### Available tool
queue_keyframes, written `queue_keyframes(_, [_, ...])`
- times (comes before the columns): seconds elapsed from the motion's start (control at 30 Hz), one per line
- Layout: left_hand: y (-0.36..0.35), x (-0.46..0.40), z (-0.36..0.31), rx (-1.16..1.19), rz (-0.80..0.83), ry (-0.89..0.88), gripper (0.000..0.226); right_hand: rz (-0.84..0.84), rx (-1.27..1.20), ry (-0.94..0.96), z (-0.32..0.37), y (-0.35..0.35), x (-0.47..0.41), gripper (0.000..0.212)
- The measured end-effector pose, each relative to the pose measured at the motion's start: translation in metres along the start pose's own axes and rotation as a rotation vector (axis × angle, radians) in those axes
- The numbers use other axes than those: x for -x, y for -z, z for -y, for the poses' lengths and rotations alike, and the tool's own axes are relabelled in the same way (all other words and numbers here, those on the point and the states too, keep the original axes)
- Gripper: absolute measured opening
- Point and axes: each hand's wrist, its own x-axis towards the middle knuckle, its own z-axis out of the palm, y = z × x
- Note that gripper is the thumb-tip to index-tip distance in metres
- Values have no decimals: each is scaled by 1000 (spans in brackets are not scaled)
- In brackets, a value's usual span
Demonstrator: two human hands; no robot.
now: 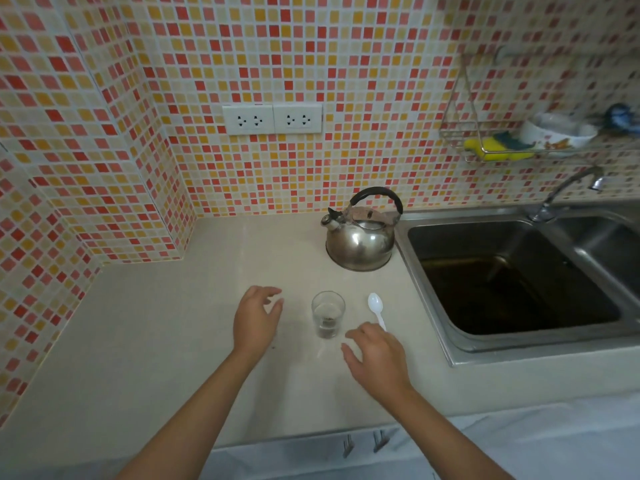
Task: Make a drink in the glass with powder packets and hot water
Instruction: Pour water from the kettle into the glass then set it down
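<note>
A small clear glass (327, 317) stands upright on the beige counter (156, 323), with dark powder at its bottom. My left hand (257, 318) hovers just left of it, fingers spread and empty. My right hand (375, 355) is below and right of the glass, fingers apart, holding nothing; it covers the handle end of a white plastic spoon (375, 306) that lies right of the glass. A steel kettle (360, 237) with a black handle sits behind the glass. No powder packet is visible.
A steel sink (512, 271) with a tap (568, 192) fills the right side. A wire rack (502, 143) on the tiled wall holds a yellow sponge and a bowl. Two wall sockets (272, 119) sit above the counter. The counter's front edge runs below my forearms.
</note>
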Motion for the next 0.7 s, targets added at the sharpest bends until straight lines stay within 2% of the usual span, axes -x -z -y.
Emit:
queue_keyframes(0.2, [-25,-50,-46,1,92,-61,18,-61,49,-208,-50,39,-60,34])
queue_keyframes(0.5, [-66,-147,-87,-145,176,-44,33,-13,57,-174,-105,53,-208,56])
queue_keyframes(0.7, [-96,-195,-97,-233,223,-9,38,120,110,-112,-138,40,-298,67])
